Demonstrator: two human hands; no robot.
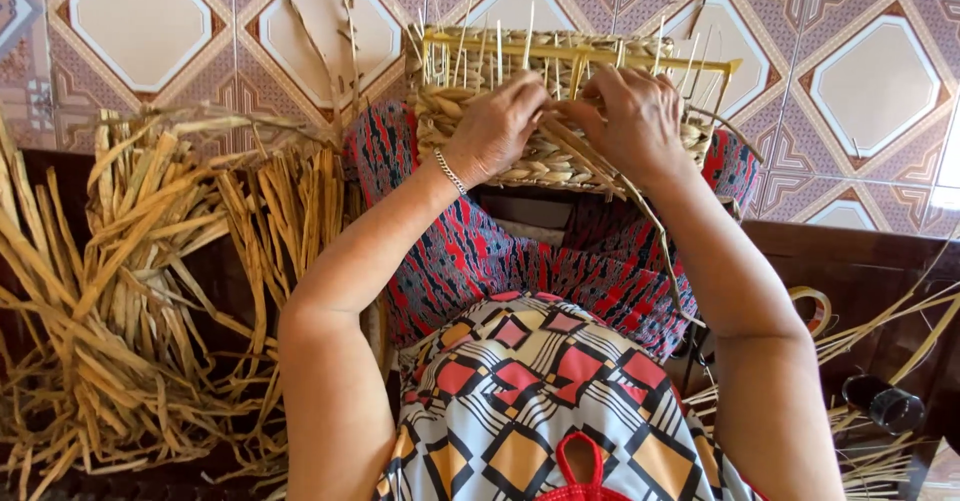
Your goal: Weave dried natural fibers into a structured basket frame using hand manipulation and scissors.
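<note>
Hands, two of them, work at one half-woven basket (560, 111) that rests on the person's knees, over a red patterned skirt (480, 261). Left hand (495, 126), with one silver bracelet (450, 171) at the wrist, presses against the basket's braided wall, its fingers curled together on the weave near the middle of the rim. Right hand (632, 121) sits just beside it, touching the same wall, its fingers closed and pinching one long strand (640, 206) that trails down from the basket across the skirt. Many thin upright stakes (500, 46) rise from the basket's top edge, too many and too fine to count, and one yellow frame (580, 59) runs along that edge. One large heap of dried leaf strips (130, 291) lies at the person's left on a dark bench (850, 261). More loose strips (890, 331) lie at the right, near one small dark cylinder (885, 401) and one tape roll (815, 306). Patterned floor tiles (870, 91) show beyond the basket.
</note>
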